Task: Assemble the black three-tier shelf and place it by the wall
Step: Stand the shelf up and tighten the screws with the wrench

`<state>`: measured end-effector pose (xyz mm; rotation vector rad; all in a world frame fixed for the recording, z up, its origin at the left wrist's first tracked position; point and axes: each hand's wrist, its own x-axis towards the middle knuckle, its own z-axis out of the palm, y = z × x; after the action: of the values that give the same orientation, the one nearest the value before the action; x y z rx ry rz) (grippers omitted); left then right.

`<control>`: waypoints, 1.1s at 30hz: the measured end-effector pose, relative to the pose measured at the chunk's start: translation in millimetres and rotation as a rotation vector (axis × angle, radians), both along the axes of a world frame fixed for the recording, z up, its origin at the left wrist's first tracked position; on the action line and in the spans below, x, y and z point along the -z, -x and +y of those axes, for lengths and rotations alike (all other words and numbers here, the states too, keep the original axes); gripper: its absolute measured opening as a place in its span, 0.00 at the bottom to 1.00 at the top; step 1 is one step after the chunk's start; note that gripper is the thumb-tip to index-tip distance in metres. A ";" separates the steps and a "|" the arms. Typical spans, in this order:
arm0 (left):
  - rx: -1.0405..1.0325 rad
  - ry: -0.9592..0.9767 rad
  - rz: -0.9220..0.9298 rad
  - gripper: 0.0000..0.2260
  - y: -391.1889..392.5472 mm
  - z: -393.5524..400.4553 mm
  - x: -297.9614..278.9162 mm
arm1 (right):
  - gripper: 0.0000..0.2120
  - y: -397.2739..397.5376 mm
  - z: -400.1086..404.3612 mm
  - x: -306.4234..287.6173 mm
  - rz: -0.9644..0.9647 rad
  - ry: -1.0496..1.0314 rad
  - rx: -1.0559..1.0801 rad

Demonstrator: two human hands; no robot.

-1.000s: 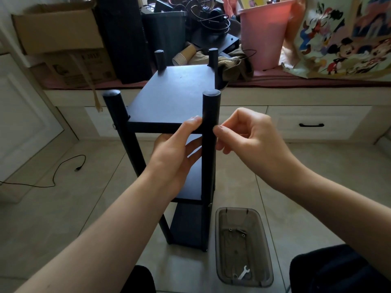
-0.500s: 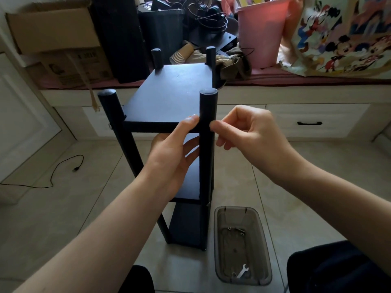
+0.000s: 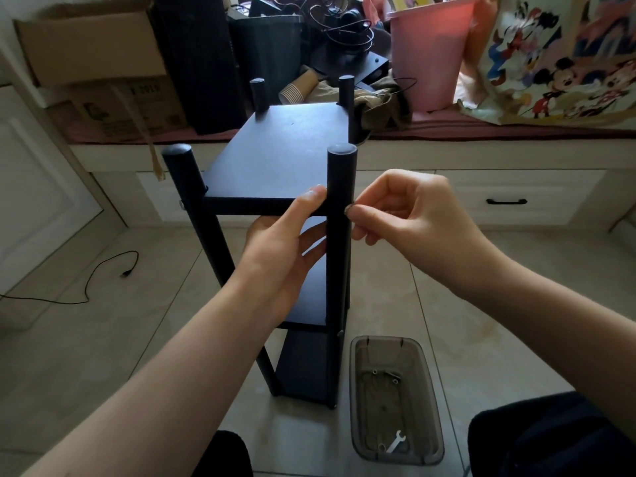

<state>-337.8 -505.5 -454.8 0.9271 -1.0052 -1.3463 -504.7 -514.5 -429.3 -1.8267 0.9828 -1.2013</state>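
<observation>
Black shelf [image 3: 282, 156] stands upright on floor, w/ clear bin [image 3: 395, 401] just right of its base. Left hand [image 3: 287, 251] grips top tier's front edge beside near-right post [image 3: 340, 215], thumb on top. Right hand [image 3: 402, 215] pinches sth tiny at that post's right side; can't tell what.

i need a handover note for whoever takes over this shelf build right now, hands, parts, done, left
Left hand: grips the top board's front edge, steadying the shelf.
Right hand: pinches a small fastener at the front right post, at top-board level.
Done: shelf stands upright on the floor, three boards on four posts.
Left: finish that fastener, then move the shelf to the wall. Spanner and spare hardware lie in the grey tray.
</observation>
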 end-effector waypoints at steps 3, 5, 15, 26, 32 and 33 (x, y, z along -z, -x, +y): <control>-0.003 -0.002 0.015 0.21 0.7 0.0 -1.2 | 0.04 1.5 -1.8 1.7 -0.053 -0.168 -0.025; 0.002 -0.005 0.034 0.21 0.6 -0.2 -1.6 | 0.06 2.4 -3.8 4.5 -0.046 -0.244 -0.008; 0.039 0.023 0.030 0.18 -2.1 0.5 -1.3 | 0.15 -3.1 -4.1 5.7 0.015 -0.136 -0.106; -0.419 0.214 -0.779 0.18 -10.2 16.7 -3.6 | 0.14 -3.2 -4.7 -0.5 -0.013 -0.135 -0.128; -0.765 0.863 -1.169 0.14 -18.2 22.9 -5.7 | 0.13 0.5 -8.3 0.9 -0.021 -0.182 -0.149; -0.789 0.926 -1.196 0.12 -18.8 20.3 -5.7 | 0.12 2.0 -9.3 1.1 -0.023 -0.194 -0.151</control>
<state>-319.0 -485.2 -449.1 1.1502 -1.6409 0.4958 -506.7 -523.8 -430.4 -1.6980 0.8983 -0.9983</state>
